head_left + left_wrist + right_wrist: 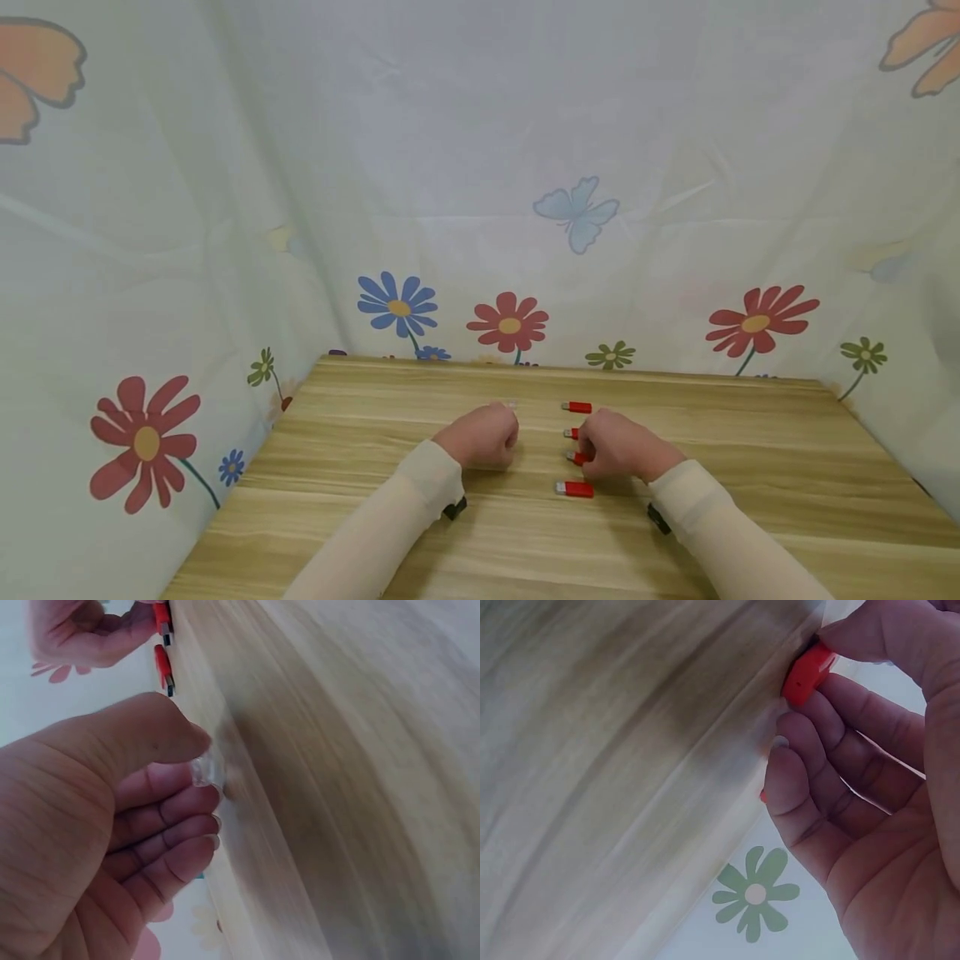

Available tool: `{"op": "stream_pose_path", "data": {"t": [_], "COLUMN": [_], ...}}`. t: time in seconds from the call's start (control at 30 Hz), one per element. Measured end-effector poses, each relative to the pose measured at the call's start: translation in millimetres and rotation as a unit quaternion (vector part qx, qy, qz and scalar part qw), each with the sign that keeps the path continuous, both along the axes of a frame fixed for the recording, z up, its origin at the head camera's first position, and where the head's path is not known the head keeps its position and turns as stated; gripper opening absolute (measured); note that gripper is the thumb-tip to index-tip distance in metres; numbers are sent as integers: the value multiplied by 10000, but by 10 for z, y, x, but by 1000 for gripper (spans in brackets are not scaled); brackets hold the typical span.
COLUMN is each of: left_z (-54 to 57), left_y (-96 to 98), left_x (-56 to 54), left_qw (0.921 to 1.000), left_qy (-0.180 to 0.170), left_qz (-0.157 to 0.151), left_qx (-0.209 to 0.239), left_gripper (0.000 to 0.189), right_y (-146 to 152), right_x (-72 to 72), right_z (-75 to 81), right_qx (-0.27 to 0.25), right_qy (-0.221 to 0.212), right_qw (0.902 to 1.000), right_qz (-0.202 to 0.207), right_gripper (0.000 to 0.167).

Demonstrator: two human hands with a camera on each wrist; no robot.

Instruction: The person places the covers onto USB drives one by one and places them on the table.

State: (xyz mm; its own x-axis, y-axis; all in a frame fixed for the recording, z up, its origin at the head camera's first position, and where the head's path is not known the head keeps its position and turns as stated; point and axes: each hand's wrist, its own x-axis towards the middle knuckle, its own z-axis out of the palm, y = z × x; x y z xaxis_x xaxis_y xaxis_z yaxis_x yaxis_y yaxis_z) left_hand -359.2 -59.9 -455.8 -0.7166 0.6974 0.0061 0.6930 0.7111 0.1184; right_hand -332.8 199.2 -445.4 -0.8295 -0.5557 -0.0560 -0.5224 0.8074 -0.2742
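In the head view four fingers of my left hand (486, 435) are curled at the table's middle. Between thumb and index finger it pinches a small clear plastic cap (202, 771), close above the wood. My right hand (622, 446), to the right, pinches a red USB flash drive (808, 673) by its body, at the tabletop. That drive's metal plug points left, toward my left hand. Other red USB flash drives lie beside it: one nearer me (575, 489), one farthest off (577, 407), and one partly covered by my right hand (572, 433).
Beyond my left hand lies a small pale, clear piece (512, 404), partly hidden. The wood-grain table (390, 392) ends at a white curtain (450, 167) printed with flowers and butterflies. Dark straps show under both cuffs.
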Motion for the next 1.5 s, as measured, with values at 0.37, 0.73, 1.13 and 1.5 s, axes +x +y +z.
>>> {"op": "stream_pose_path", "data": {"t": [0.37,0.73,1.13,1.5], "left_z": [-59,9,287,392], "left_y": [-41,-47,13,31], "left_x": [-16,25,213,363], "left_qw": [9994,9977,9978,9927], "left_qy": [-125,-365,-441,-762], "left_qz": [-111,79,322,263], "left_qx": [316,566,382,898], "left_gripper": [34,18,10,11], "right_y": [17,-1,9,55], "right_x": [46,106,233,361], "right_z": [47,216,402,497], "right_qx": [92,-225,-750,-972], "right_qy": [13,244,582,896], "right_qw": [9997,9994,9941,9876], "right_qz": [-204,31,531,841], "right_gripper": [25,18,12,7]}}
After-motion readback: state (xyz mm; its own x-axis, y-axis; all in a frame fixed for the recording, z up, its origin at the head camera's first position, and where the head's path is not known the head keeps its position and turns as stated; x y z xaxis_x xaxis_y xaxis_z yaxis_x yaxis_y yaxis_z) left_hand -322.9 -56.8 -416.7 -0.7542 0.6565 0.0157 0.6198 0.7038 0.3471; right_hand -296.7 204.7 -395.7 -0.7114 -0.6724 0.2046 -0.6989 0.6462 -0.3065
